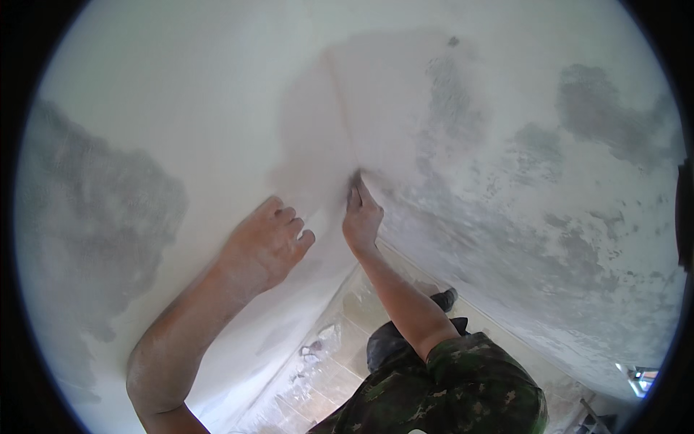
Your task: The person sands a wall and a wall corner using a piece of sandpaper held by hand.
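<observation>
Where two plastered walls meet, my right hand (363, 219) is pressed into the inner corner, fingers pointing up. A small dark piece (352, 190) shows along its fingertips; its material is unclear. My left hand (271, 241) is at the left wall (217, 108), its back towards me and its fingers curled. Whether it touches the wall or covers something is hidden. Pale dust coats this hand and forearm. A damp-looking darker patch (309, 119) spreads over both walls above the corner, and a thin brownish line runs up the corner itself.
Grey, mottled patches mark the right wall (542, 217), and a large grey patch (103, 211) lies on the left one. Below is a dusty tiled floor (336, 374) with crumpled clear plastic sheeting (312, 350) along the left wall. A dark shoe (445, 299) stands near the corner.
</observation>
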Demonstrator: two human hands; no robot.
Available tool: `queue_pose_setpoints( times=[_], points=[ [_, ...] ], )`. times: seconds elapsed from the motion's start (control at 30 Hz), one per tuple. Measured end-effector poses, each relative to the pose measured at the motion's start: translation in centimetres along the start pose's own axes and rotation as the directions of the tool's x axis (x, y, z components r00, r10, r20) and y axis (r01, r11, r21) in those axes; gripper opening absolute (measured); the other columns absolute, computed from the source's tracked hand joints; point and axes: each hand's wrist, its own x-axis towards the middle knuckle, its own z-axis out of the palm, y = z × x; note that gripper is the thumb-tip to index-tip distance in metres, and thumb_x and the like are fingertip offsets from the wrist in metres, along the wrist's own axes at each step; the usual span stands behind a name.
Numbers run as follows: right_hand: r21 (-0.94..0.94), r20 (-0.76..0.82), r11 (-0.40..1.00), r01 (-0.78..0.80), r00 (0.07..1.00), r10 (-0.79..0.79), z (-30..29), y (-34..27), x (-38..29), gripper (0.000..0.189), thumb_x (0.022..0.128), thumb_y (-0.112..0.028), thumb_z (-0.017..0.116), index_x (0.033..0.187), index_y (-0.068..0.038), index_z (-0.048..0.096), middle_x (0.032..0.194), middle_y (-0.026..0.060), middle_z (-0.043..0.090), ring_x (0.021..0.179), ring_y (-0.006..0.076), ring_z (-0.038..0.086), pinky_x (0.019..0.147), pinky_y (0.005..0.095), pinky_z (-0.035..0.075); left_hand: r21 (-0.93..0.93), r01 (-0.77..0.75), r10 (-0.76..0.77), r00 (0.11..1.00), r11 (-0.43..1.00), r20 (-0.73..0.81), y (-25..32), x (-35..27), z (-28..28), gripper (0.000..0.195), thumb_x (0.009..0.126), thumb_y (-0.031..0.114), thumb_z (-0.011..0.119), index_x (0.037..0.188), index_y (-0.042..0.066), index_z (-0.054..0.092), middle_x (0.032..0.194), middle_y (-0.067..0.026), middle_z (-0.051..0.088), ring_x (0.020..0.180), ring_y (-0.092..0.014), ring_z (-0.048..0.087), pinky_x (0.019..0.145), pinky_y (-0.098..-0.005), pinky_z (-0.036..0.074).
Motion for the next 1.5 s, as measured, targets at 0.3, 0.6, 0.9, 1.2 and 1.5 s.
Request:
queue_pose_setpoints(
  times=[0.3, 0.6, 0.9, 1.2, 1.5],
  points=[
    [0.066, -0.150, 0.961, 0.267, 0.955, -0.255, 0.2, -1.8, 0.3, 0.048, 0.098, 0.009, 0.052, 0.145, 0.001, 0.056, 0.125, 0.0223, 0.071, 0.111, 0.0311, 0.074, 0.088, 0.0356, 0.060, -0.013, 0.005, -0.006, 0.997, 1.000, -0.073, 0.2, 0.6, 0.2, 0.015, 0.089, 0.017, 0.066, 0.103, 0.016, 0.072, 0.094, 0.0002, 0.068, 0.104, -0.017, 0.062, 0.105, -0.0364, 0.041],
    [0.134, 0.091, 0.991, -0.023, 0.996, 0.011, -3.4, -10.2, 2.2, 0.043, 0.098, 0.009, 0.054, 0.139, 0.001, 0.063, 0.127, 0.0223, 0.071, 0.115, 0.0306, 0.072, 0.094, 0.0348, 0.058, -0.015, 0.033, -0.033, 0.999, 0.999, -0.029, 0.6, -0.4, 0.2, 0.012, 0.089, 0.019, 0.067, 0.100, 0.018, 0.070, 0.094, 0.0019, 0.068, 0.107, -0.014, 0.062, 0.101, -0.0353, 0.041],
    [0.034, -0.150, 0.975, 0.222, 0.965, -0.214, -1.2, -0.5, -1.0, 0.042, 0.097, 0.011, 0.051, 0.135, 0.003, 0.065, 0.117, 0.0242, 0.073, 0.106, 0.0358, 0.075, 0.087, 0.0353, 0.060, -0.037, 0.016, -0.016, 1.000, 0.999, 0.018, 1.1, -0.2, -1.1, 0.008, 0.091, 0.019, 0.066, 0.098, 0.018, 0.069, 0.095, 0.0019, 0.067, 0.107, -0.014, 0.062, 0.102, -0.0343, 0.040],
    [0.161, -0.007, 0.906, 0.391, 0.919, -0.395, -8.5, -12.5, 5.1, 0.042, 0.094, 0.011, 0.057, 0.134, 0.002, 0.066, 0.111, 0.0230, 0.075, 0.096, 0.0361, 0.076, 0.078, 0.0378, 0.060, -0.016, 0.016, -0.015, 0.997, 1.000, 0.074, 2.2, -0.5, -2.9, 0.007, 0.093, 0.019, 0.064, 0.099, 0.018, 0.068, 0.095, 0.0035, 0.067, 0.104, -0.014, 0.061, 0.097, -0.0336, 0.041],
    [0.009, -0.004, 0.994, 0.107, 0.994, -0.107, -3.3, -0.7, -0.6, 0.038, 0.099, 0.004, 0.053, 0.135, 0.003, 0.066, 0.114, 0.0242, 0.074, 0.094, 0.0317, 0.076, 0.077, 0.0353, 0.058, -0.002, 0.024, -0.024, 1.000, 1.000, -0.015, 2.1, -0.6, -3.2, 0.002, 0.088, 0.017, 0.066, 0.087, 0.018, 0.068, 0.088, 0.0046, 0.065, 0.099, -0.014, 0.062, 0.095, -0.0316, 0.042]
  ],
)
